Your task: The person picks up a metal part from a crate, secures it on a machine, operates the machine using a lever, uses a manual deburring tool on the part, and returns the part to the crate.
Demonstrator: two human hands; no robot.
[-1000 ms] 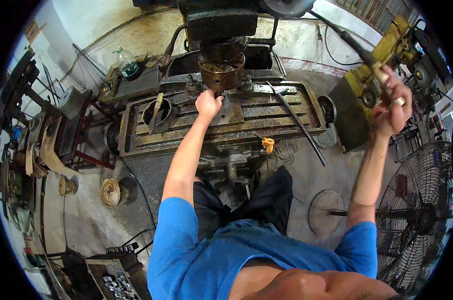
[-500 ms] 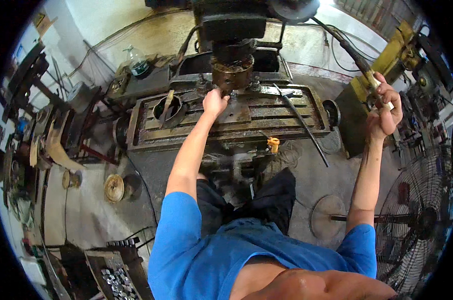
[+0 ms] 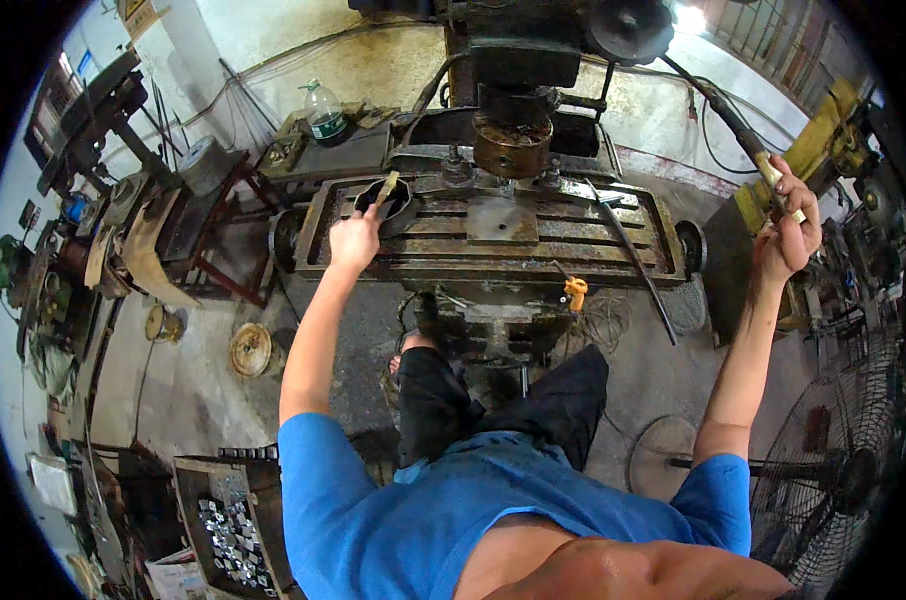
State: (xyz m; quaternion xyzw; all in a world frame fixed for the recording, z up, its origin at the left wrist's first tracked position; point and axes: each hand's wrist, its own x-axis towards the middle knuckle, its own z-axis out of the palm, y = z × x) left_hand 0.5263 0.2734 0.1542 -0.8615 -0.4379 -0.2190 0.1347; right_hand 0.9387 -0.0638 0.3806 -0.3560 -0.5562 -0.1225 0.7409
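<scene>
My left hand (image 3: 355, 240) is at the left end of the machine table, its fingers closed at the lower visible end of a flat wooden stick (image 3: 389, 184). The stick leans in a dark, open-topped pot (image 3: 401, 205); whatever is at its lower end is hidden. Raised at the right, my right hand (image 3: 795, 222) is wrapped round the pale grip of a long lever (image 3: 725, 117) running up to the machine head. A round, brownish spindle head (image 3: 513, 146) hangs above a flat metal plate (image 3: 501, 222) on the slotted table (image 3: 593, 262).
A long bar (image 3: 635, 255) lies across the table's right side and overhangs its front edge. An orange-handled air gun (image 3: 575, 292) hangs at the front. A caged fan (image 3: 853, 470) stands right. Lower left, a box (image 3: 188, 500) holds several small metal blocks.
My left hand has moved left from beneath the spindle head to the stick in the pot, uncovering the metal plate. My right hand stays on the lever. The whole view has shifted slightly.
</scene>
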